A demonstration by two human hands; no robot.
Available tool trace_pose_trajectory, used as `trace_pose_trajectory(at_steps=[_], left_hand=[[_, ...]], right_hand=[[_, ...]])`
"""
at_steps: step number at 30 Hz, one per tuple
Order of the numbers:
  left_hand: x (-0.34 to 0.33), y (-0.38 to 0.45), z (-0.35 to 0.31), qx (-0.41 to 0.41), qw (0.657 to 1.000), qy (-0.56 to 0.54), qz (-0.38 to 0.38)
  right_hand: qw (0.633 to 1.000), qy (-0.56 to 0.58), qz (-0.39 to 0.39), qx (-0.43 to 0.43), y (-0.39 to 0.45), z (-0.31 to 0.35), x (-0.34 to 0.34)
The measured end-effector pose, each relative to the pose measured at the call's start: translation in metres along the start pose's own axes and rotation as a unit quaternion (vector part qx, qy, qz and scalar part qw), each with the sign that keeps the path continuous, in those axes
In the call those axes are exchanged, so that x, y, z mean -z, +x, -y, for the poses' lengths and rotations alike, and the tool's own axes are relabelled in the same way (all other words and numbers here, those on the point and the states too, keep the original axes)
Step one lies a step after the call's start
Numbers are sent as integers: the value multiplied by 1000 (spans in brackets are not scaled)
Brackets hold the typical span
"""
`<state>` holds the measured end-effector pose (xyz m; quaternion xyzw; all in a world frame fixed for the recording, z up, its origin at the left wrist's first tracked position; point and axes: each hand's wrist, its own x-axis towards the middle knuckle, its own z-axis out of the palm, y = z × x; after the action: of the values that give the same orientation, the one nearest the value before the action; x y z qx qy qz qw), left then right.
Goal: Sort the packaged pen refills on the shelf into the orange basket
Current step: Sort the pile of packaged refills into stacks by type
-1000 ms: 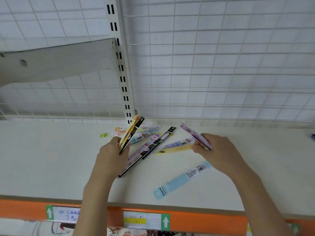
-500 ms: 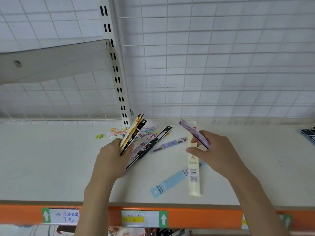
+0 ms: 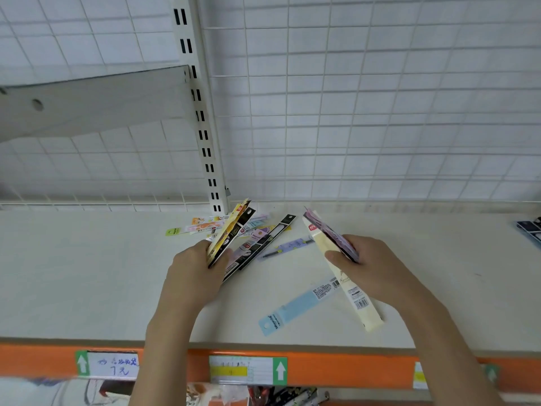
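My left hand (image 3: 195,273) grips a small upright stack of yellow and black refill packs (image 3: 231,230). In my right hand (image 3: 371,268) are a purple pack (image 3: 330,234) and a long pale-yellow pack (image 3: 348,288), whose lower end points toward the shelf's front edge. A light-blue pack (image 3: 298,306) lies flat on the shelf between my hands. Several more packs (image 3: 263,238) lie in a loose pile by the upright post. No orange basket is in view.
The white shelf (image 3: 87,273) has an orange front rail (image 3: 336,367) with price labels. A slotted post (image 3: 205,136) and wire grid back wall stand behind. A dark pack (image 3: 531,232) lies at the far right edge. Goods show below the rail.
My right hand picked up the long pale-yellow pack from the pile and now holds it together with the purple one, swung toward me. The left hand kept its stack nearly still.
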<state>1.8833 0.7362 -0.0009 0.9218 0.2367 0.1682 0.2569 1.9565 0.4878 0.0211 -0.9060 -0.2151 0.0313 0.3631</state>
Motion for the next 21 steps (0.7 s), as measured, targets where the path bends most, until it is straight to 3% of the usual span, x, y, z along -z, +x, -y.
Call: trace_pose_trajectory(at_steps=[6,13,21], left_hand=[[1,-3,-2,4,1000,-8,-4],[2,-8,-2,7,1000,-3,-4],[9,-13,10,30,999,-5,-12]], right_hand=[[999,1,33,33,-4,6,6],[990,-29,127,62,0,11,-1],[952,-225,207,25,6,6,-13]])
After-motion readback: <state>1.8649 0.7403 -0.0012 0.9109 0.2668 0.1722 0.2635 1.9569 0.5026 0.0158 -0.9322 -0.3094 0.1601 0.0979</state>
